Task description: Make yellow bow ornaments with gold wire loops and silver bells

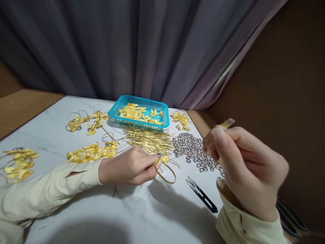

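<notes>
Cream-sleeved left hand (130, 166), clamped with thumb and fingertips on gold wire loop (170, 183) above middle of white table (52, 130): probably light and springy, soft at yellow bow (165, 159), better to grasp by wire; thin, glossy, rounded, with silver bead (159, 155) beside bow. Toward table's right edge, right hand (250, 173), pinching small translucent piece (230, 122).

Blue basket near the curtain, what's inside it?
Yellow ribbon bows lie inside the blue basket, heaped mostly toward the left, with a few at the right, where some of its bottom shows. Whatever lies beneath the heap is covered.
</notes>
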### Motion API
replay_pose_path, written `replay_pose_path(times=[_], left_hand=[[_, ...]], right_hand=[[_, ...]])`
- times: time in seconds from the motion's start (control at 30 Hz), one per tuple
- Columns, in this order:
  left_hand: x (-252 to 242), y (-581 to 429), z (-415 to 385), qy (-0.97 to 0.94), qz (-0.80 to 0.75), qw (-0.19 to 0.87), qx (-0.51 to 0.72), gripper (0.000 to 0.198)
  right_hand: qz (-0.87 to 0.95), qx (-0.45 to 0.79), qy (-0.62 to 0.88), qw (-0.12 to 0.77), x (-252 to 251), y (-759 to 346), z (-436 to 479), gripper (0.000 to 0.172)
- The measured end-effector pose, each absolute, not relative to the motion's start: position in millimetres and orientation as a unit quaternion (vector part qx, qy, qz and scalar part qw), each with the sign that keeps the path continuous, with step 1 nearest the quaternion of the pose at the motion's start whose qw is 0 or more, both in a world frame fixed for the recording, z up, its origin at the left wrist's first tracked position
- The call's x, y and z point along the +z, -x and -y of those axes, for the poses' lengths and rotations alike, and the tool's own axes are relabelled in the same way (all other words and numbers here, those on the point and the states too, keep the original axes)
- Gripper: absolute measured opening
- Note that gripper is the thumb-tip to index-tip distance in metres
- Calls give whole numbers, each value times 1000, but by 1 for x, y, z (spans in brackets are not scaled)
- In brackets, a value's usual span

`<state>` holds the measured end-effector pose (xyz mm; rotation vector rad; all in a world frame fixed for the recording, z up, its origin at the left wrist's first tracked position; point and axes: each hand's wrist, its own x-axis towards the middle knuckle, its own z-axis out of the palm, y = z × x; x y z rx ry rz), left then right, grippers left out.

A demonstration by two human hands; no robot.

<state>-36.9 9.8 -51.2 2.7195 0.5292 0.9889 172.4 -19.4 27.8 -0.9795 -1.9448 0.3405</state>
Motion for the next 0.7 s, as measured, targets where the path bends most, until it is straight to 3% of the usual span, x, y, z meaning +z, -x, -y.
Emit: replay_pose_path(times=[0.17,0.5,0.6,0.7], left_hand=[[-52,37,-9,-923,-177,108,323,29],[-48,36,-9,-908,-181,141,350,27],[-45,36,-7,-896,-196,201,343,26],[-41,35,-3,-850,-219,347,331,28]], right_hand=[[761,192,421,454,26,-167,15,24],[668,442,371,470,19,-159,10,19],[642,478,376,466,18,-156,9,19],[622,497,372,478,16,-154,5,13]])
